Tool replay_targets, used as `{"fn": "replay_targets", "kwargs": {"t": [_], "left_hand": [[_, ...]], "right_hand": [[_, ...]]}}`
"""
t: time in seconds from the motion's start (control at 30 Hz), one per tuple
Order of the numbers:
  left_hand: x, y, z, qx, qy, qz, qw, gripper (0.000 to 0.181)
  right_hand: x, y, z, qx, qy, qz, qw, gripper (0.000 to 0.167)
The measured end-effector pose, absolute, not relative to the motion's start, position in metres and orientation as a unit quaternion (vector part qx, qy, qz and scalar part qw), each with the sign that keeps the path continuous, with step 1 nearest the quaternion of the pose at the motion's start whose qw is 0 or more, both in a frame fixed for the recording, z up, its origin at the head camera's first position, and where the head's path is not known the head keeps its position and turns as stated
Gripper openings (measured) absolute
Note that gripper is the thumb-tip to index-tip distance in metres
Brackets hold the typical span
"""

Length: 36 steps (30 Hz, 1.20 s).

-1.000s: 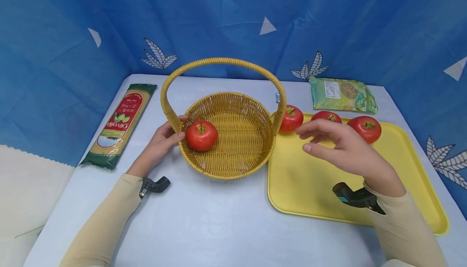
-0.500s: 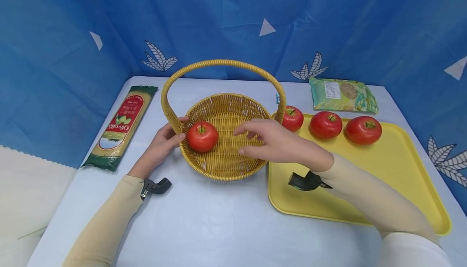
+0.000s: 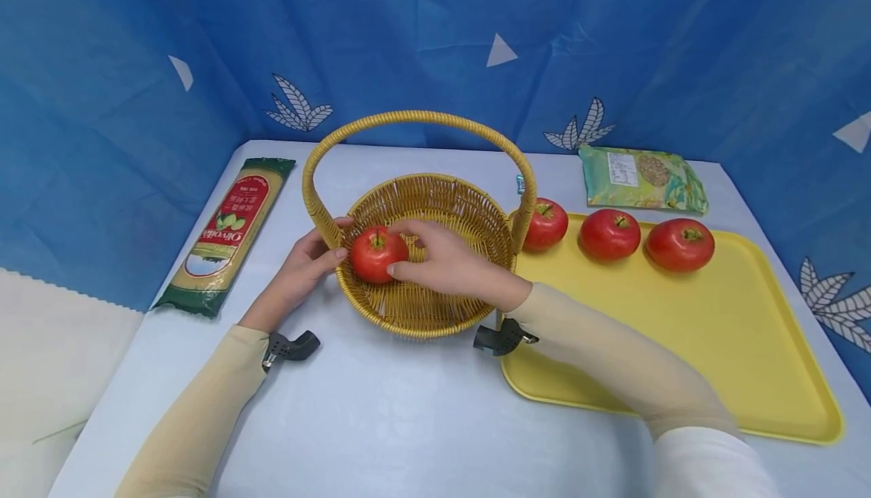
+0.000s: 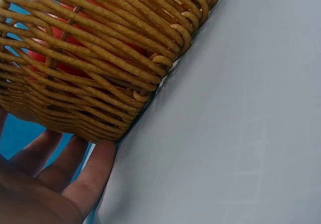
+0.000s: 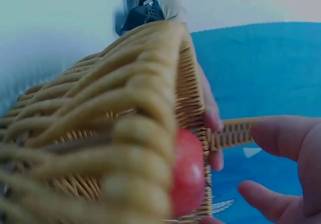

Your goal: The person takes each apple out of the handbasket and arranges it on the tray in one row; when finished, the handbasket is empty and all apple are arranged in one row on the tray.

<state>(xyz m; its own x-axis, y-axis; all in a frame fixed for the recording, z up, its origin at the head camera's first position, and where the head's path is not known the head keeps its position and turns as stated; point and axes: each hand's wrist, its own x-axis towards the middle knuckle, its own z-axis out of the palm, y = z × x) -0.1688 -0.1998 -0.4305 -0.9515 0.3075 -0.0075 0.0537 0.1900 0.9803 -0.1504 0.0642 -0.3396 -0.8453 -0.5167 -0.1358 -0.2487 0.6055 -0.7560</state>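
A yellow wicker basket (image 3: 435,324) with a tall arched handle stands on the table in the head view. Inside, at its left side, lies a red apple (image 3: 370,260). My left hand (image 3: 304,265) grips the basket's left side at the foot of the handle, and several of its fingers (image 4: 95,171) touch the woven wall in the left wrist view. Under the handle, my right hand (image 3: 442,258) reaches in with thumb and fingers spread at the apple's right side. In the right wrist view the basket rim partly hides the apple (image 5: 188,176); firm contact cannot be made out.
Right of the basket lies a yellow tray (image 3: 653,362) with three red apples (image 3: 609,235) along its far edge. A green bag (image 3: 643,178) sits behind it. At the left is a pasta packet (image 3: 227,237). A blue cloth (image 3: 422,44) hangs behind the table.
My right hand has moved left from above the tray, in over the basket, to the apple there. My left hand stays on the basket, which has not visibly moved.
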Motion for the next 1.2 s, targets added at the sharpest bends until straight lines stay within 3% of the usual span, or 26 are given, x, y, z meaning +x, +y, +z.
{"fn": "replay_targets", "kwargs": {"t": [0.27,1.0,1.2], "left_hand": [[-0.168,-0.202,-0.43,0.115,0.773,0.617,0.098,0.052],[-0.167,-0.202,-0.428,0.113,0.769,0.621,0.1,0.051],[-0.17,-0.202,-0.43,0.118,0.772,0.616,0.101,0.052]], "right_hand": [[-0.161,0.045,-0.356,-0.121,0.847,-0.469,0.219,0.077],[-0.162,0.03,-0.368,-0.117,0.836,-0.475,0.249,0.074],[-0.164,0.035,-0.371,-0.135,0.832,-0.477,0.249,0.066]]}}
